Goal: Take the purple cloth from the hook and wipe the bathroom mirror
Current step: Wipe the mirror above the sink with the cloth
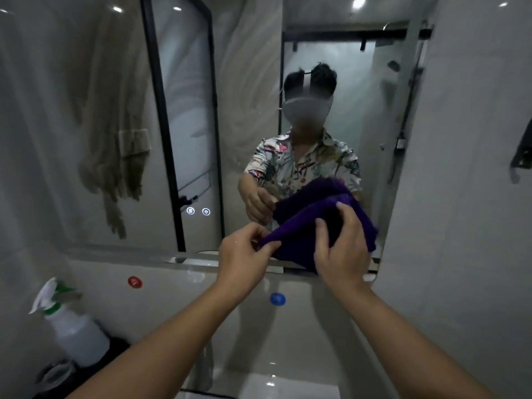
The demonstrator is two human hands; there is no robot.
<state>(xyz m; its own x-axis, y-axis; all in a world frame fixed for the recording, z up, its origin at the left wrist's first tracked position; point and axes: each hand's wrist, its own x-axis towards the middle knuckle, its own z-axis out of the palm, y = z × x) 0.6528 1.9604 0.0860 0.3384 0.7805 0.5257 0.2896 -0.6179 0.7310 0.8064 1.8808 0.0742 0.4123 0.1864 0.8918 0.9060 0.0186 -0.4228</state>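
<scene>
1. Between my two hands, in front of the lower part of the mirror [129, 125], I see the purple cloth [305, 234]; it is folded over and held up in the air, off the hook.
2. On my left hand [241, 254] the fingers [266, 246] are closed in a pinch on the left corner of the cloth, thumb against the fingertips.
3. On my right hand [342, 249] the fingers [347, 214] are curled over the upper edge of the cloth and the thumb [322, 234] presses on its front side, so this hand grips the thicker, folded part.
4. Both forearms come from the bottom of the view and reach forward and up toward the glass; I cannot tell if the cloth touches the glass.
5. Behind the cloth, the mirror shows the reflection of the person in a patterned shirt [302, 162], with the same cloth held by the reflected hands.
6. Two small lit icons [198, 211] are visible on the glass, left of the hands.
7. Below the mirror, on the pale wall, I see a red round mark [134, 282] on the left and a blue round mark [277, 299] under my hands.
8. At the lower left a white spray bottle [72, 332] with a green and white trigger head stands, well apart from the hands.
</scene>
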